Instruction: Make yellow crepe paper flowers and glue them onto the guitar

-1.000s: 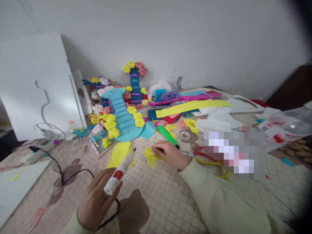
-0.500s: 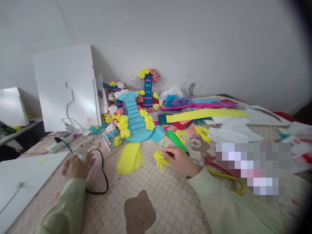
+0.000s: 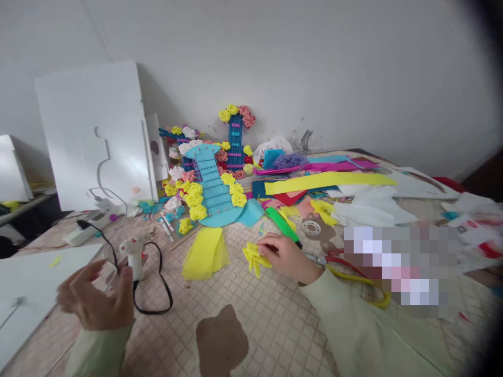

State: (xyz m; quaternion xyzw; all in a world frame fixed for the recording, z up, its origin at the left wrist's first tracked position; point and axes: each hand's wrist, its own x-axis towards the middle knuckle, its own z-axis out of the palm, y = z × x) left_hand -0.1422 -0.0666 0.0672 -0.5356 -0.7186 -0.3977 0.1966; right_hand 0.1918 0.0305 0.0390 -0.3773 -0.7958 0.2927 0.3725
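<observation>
My left hand [image 3: 98,296] is open at the lower left, its fingers apart and slightly smeared by motion. Just beyond its thumb a white glue gun [image 3: 135,259] rests on the table, its black cord curling beside it. In my right hand [image 3: 288,256] the fingertips pinch a small yellow crepe-paper flower [image 3: 256,259] with pointed petals, low over the tabletop. Yellow crepe-paper sheets [image 3: 206,254] lie between the hands. Behind them leans a light-blue guitar-shaped piece [image 3: 215,183] edged with yellow paper flowers.
A green utility knife [image 3: 283,224], red-handled pliers [image 3: 334,256] and a tape roll [image 3: 312,227] lie around my right hand. A power strip [image 3: 88,230] stands at the left. White boards [image 3: 94,136] lean on the wall. Long paper strips [image 3: 330,182] lie at the back.
My left hand has let go of the glue gun and drawn back toward the lower left. The glue gun now stands on its own. My right hand still pinches the flower.
</observation>
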